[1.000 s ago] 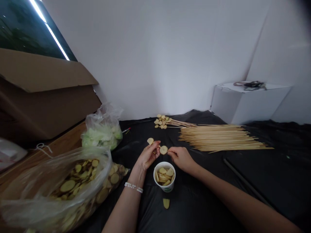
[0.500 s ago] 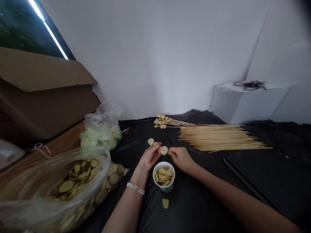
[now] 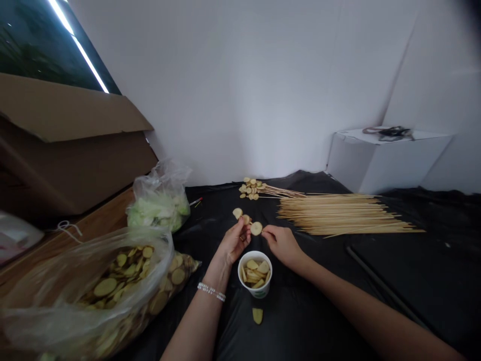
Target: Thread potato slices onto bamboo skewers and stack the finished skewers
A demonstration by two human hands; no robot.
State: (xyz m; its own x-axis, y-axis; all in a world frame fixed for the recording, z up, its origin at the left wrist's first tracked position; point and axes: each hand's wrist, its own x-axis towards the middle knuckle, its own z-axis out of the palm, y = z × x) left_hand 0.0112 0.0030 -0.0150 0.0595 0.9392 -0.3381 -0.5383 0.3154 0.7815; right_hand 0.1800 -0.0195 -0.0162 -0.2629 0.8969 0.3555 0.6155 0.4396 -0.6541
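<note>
My left hand (image 3: 235, 242) is shut on a thin wooden skewer (image 3: 248, 221) carrying pale potato slices. One slice (image 3: 237, 213) sits at the far end, and another (image 3: 246, 219) sits close to my fingers. My right hand (image 3: 281, 245) pinches a third potato slice (image 3: 256, 228) on the skewer. Just below my hands stands a white paper cup (image 3: 254, 252) holding potato slices. One loose potato slice (image 3: 257, 316) lies on the black sheet (image 3: 300, 321) in front of the cup. A beaded bracelet (image 3: 211, 291) circles my left wrist.
A plastic bag of potato slices (image 3: 90, 255) lies at the left beside a bag of green vegetable pieces (image 3: 158, 213). Ahead lie loaded skewers (image 3: 250, 188) and a pile of bare skewers (image 3: 338, 214). A cardboard box (image 3: 67, 150) stands far left.
The skewer and its slices have shifted slightly right and up, and a middle slice now shows near my left fingers. My hands keep their hold.
</note>
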